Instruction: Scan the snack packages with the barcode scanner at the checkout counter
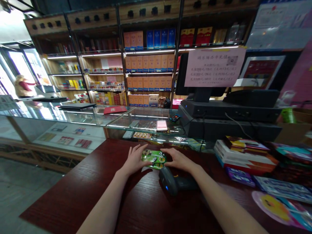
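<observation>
A green packet with panda pictures (154, 158) lies on the dark red-brown wooden table (97, 182). My left hand (136, 158) is at the packet's left edge, thumb along its lower left corner and fingers spread. At the packet's upper right edge is my right hand (177, 159), its fingers and thumb apart around the corner. Both hands hold the packet by its sides. A black handheld scanner (170, 182) with a blue light rests just below the packet, its handle running under my right forearm.
A glass display counter (117, 121) stands beyond the table, with a red envelope (115, 110) on it. At the right are a black monitor with a pink notice (214, 67), stacked boxes (243, 159) and colourful packets (275, 206). A person (23, 87) stands far left.
</observation>
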The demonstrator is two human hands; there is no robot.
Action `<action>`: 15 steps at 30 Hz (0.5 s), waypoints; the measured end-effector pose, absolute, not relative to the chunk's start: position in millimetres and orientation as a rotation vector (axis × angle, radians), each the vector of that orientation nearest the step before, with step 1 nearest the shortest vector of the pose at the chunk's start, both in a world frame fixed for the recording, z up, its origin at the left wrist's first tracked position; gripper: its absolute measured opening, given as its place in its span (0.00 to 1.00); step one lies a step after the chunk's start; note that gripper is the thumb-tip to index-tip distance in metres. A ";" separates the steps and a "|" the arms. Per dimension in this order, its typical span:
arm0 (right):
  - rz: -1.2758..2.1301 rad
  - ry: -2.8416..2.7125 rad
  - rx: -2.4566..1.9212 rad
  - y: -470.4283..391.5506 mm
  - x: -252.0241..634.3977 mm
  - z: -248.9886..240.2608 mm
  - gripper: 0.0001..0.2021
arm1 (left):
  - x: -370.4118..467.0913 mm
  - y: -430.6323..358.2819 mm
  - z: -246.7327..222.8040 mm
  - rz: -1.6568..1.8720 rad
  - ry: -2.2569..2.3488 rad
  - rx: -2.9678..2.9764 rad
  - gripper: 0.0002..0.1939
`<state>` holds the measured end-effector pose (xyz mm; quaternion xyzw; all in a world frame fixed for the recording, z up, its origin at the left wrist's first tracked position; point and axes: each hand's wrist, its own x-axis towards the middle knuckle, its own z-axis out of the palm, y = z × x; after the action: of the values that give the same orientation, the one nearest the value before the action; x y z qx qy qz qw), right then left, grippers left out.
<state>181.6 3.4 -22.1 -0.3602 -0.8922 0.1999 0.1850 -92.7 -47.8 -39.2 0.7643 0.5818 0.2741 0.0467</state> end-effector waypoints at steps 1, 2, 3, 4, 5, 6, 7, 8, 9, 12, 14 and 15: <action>0.565 -2.520 -1.018 4.6 180.8 -23.5 0.37 | -93.3 -47.8 -39.6 0.812 1.782 2.323 0.46; 0.566 -2.524 -1.023 5.7 180.0 -24.9 0.38 | -93.7 -47.9 -39.5 0.790 1.789 2.310 0.48; 0.565 -2.524 -1.027 6.5 179.2 -25.9 0.38 | -93.8 -48.0 -39.2 0.768 1.795 2.297 0.49; 0.564 -2.520 -1.029 7.1 178.4 -26.7 0.38 | -93.7 -48.4 -38.4 0.748 1.801 2.281 0.50; 0.564 -2.514 -1.032 7.4 177.8 -27.2 0.38 | -93.4 -48.9 -37.2 0.730 1.805 2.263 0.51; 0.565 -2.509 -1.033 7.5 177.2 -27.3 0.38 | -93.0 -49.7 -35.7 0.713 1.805 2.248 0.52; 0.566 -2.504 -1.034 7.5 176.8 -27.3 0.39 | -92.4 -50.6 -34.0 0.700 1.803 2.235 0.52; 0.567 -2.501 -1.036 7.5 176.5 -27.1 0.39 | -91.7 -51.7 -32.2 0.692 1.797 2.226 0.52; 0.569 -2.501 -1.038 7.5 176.2 -26.9 0.39 | -90.9 -52.7 -30.5 0.691 1.791 2.219 0.52; 0.584 -2.501 -1.044 7.8 175.6 -26.8 0.39 | -89.2 -54.9 -26.9 0.705 1.781 2.207 0.51; 0.605 -2.501 -1.051 8.2 175.4 -27.4 0.40 | -88.6 -55.3 -26.3 0.721 1.776 2.208 0.52; 0.615 -2.502 -1.053 8.3 175.5 -27.7 0.40 | -88.6 -55.1 -26.4 0.731 1.772 2.210 0.52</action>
<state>175.5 8.3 -27.7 -0.3722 -0.8846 0.2173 0.1783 -88.6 -55.1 -26.4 0.7510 0.6022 0.2484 0.1080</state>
